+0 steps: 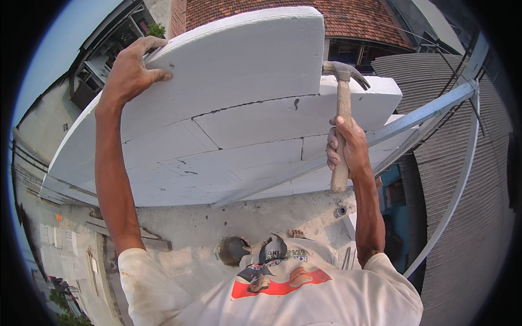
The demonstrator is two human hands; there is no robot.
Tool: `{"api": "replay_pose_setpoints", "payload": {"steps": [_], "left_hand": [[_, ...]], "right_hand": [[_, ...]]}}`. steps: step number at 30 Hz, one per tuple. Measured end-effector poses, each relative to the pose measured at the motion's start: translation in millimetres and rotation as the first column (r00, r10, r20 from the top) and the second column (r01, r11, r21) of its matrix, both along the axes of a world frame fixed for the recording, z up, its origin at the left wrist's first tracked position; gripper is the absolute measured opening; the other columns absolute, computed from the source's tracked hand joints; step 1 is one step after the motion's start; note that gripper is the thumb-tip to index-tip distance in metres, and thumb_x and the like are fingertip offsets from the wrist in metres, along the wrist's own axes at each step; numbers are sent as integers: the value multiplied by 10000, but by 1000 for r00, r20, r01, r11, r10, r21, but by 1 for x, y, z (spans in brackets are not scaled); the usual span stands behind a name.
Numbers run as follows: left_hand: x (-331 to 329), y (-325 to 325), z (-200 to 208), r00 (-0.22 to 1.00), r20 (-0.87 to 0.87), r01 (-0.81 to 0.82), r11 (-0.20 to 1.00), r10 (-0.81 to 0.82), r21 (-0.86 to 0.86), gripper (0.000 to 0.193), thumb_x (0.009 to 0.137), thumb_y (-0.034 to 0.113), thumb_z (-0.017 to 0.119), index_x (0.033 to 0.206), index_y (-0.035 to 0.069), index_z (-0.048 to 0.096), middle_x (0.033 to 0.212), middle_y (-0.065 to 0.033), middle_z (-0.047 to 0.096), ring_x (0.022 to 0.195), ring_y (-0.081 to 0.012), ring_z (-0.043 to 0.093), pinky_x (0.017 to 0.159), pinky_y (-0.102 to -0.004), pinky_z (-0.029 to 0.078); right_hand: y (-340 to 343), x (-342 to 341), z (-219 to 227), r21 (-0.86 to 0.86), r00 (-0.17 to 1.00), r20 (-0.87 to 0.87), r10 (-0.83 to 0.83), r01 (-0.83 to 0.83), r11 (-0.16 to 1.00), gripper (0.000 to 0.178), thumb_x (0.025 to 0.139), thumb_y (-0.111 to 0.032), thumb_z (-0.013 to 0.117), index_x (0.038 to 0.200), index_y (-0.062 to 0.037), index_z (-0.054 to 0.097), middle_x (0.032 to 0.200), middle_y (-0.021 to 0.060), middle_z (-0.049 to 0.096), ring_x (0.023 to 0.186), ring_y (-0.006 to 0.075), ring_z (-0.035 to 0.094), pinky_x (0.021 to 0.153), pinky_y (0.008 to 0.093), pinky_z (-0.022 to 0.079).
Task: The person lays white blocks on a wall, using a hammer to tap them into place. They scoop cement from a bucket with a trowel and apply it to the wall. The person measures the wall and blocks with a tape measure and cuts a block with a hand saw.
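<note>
- Upper left: your left hand (133,73) clasps the top edge of the white, smooth-faced masonry block (244,60) at upper centre, apparently steadying it.
- Right of centre: your right hand (349,145) is closed mid-handle around the wooden-handled metal claw hammer (343,100), probably for control.
- Lower centre: your off-white shirt (364,296) bears partly folded lettering; the block shows no readable label.

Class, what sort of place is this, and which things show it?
Probably an outdoor building site: a white block wall with a stepped top, a metal bar slanting across it, and a claw hammer in the right hand.
</note>
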State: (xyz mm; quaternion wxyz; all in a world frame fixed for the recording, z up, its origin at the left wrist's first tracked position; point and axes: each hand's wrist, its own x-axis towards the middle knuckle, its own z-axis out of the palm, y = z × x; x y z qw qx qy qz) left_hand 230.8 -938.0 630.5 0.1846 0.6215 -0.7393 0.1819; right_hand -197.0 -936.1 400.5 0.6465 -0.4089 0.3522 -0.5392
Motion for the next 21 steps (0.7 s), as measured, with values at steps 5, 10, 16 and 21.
{"api": "replay_pose_setpoints", "payload": {"steps": [5,10,16,21], "left_hand": [[20,-15,-9,992,119,66,990,-51,-124,733,710,380,942,1379,184,714,1381,-98,701,1276,-310,648,1160,-464,522],[132,51,-11,953,135,-227,936,271,-271,667,704,383,956,1311,185,761,1341,-57,734,1258,-293,671,1167,-451,504],[250,84,-16,960,-78,-281,932,270,-229,563,729,259,956,1252,151,780,1276,-59,757,1182,-267,700,1096,-419,549],[262,75,-21,971,-208,-161,965,117,-209,457,731,143,945,1157,82,789,1158,-80,770,1081,-256,723,958,-380,591]], "right_hand": [[20,-25,-6,-121,986,-65,-152,144,982,408,1128,-388,517,1243,3,514,685,28,466,382,116,440,309,273,389],[51,-43,-10,-328,968,-12,-249,231,916,411,1138,-365,496,1309,9,482,734,44,485,436,116,472,336,271,406],[47,-12,74,-587,929,-224,-293,112,802,574,1095,-381,572,1438,65,460,762,55,558,482,89,537,375,230,445],[17,57,153,-735,759,-471,-449,-57,676,748,1023,-382,691,1595,21,425,743,47,608,495,52,570,394,196,485]]}}
